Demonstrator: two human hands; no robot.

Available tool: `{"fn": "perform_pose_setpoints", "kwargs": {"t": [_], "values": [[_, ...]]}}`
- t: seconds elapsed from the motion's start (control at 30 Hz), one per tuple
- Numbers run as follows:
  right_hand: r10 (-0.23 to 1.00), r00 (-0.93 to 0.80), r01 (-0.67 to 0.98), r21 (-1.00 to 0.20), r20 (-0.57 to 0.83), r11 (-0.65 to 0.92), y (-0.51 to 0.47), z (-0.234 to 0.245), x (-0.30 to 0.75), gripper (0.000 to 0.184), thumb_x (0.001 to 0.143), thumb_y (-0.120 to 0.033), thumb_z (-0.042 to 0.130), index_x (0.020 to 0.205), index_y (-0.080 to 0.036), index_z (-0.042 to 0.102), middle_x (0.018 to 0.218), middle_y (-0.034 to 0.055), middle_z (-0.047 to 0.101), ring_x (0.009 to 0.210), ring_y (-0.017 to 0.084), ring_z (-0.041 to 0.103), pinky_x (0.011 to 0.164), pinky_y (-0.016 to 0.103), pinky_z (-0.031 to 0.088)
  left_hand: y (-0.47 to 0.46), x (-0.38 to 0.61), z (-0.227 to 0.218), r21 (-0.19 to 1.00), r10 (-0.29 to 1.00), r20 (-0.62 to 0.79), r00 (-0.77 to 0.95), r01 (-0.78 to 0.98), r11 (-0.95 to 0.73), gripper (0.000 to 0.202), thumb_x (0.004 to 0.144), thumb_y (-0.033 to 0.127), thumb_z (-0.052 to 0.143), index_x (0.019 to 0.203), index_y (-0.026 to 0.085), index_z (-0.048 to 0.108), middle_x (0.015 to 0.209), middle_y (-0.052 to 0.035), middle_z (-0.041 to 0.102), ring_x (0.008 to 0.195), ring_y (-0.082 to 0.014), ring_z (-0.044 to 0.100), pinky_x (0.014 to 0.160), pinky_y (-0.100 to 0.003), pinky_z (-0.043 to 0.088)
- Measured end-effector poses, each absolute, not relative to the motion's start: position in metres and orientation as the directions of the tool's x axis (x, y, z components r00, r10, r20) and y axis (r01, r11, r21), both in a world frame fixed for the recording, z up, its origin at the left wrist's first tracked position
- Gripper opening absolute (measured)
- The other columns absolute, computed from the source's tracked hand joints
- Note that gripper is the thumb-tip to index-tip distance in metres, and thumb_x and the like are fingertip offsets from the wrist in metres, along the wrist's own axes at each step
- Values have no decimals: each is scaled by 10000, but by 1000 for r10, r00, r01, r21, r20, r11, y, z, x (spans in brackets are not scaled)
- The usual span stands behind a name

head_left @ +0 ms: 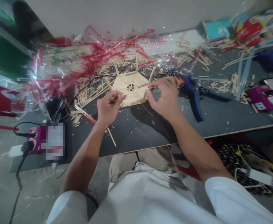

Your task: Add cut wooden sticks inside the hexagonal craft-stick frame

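Observation:
A pale six-sided platform (128, 80) built of thin wooden sticks lies on the dark table, with several short posts standing up at its corners. Across its near side runs a thin wooden stick (136, 91), pinched at both ends. My left hand (110, 104) grips the stick's left end between thumb and fingertips. At the other end, my right hand (165, 95) holds it the same way, close to a corner post. Whether the stick touches the posts, I cannot tell. Just right of my right hand lies a blue glue gun (193, 96).
Loose wooden sticks (85, 93) and red-and-clear plastic wrappers (91, 59) cover the table's back and left. A pen-like red tool (86, 114) lies beside my left wrist. Purple power strips (264, 97) with cables sit at both sides. The table's front edge (150, 147) is near my lap.

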State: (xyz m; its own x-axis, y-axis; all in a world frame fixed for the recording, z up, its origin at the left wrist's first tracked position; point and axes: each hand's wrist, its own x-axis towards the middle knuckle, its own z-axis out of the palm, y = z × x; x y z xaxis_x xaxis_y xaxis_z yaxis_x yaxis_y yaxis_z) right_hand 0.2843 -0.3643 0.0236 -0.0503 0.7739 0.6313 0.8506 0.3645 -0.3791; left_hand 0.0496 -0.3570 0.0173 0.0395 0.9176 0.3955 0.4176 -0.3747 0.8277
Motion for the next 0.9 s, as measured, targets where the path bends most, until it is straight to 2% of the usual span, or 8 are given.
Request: {"fn": "perform_pose_setpoints", "kwargs": {"t": [0.2,0.4,0.9], "values": [[771,-45,853,-377,635,361,-366,26,282,90,967,-317,560,1014,-275,624,936,66,699,1066,307,607,1051,579,428,-357,50,21,832,921,386,46,415,-369,219,921,427,708,953,211,719,774,-23,769,678,-115,707,614,-230,570],[784,-56,846,-387,618,366,-367,30,281,132,979,-326,545,1065,-289,637,917,80,701,1087,338,613,1042,615,422,-356,49,18,840,923,384,34,402,-364,234,915,440,722,956,209,730,753,-19,762,689,-121,711,615,-234,573],[787,-27,822,-434,617,369,-366,28,281,57,920,-296,592,946,-271,549,877,56,671,1008,303,586,1030,557,386,-357,49,20,847,927,372,45,391,-359,241,914,435,724,952,197,735,735,-17,752,691,-125,720,601,-222,561]]}}
